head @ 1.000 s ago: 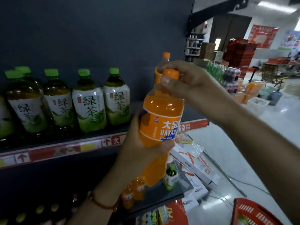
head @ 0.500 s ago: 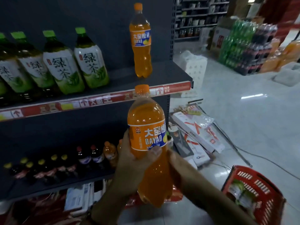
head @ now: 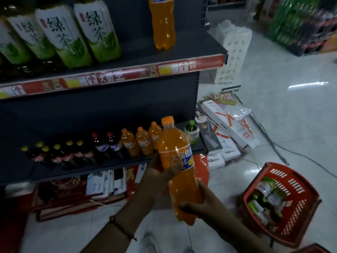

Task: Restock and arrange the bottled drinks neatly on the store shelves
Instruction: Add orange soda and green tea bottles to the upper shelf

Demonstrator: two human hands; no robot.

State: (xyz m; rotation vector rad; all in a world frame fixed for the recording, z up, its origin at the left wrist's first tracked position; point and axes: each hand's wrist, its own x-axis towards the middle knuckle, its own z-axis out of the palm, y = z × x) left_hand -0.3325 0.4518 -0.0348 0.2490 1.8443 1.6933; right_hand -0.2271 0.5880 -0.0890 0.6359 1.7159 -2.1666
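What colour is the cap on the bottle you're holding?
Orange, matching the drink; the cap of the held bottle shows clearly in the head view.

Bare forearms, thin beaded bracelet [head: 122, 229] on left wrist

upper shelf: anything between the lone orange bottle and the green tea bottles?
Head view: nothing. Bare shelf separates the orange bottle from the nearest green tea bottle.

Orange bottle [head: 179, 172] with orange cap and blue-white label; green-and-white tea bottles [head: 98, 30] above; red, yellow-patched shelf strip [head: 116, 77]; red slotted basket [head: 284, 201]; pale glossy floor [head: 291, 114].
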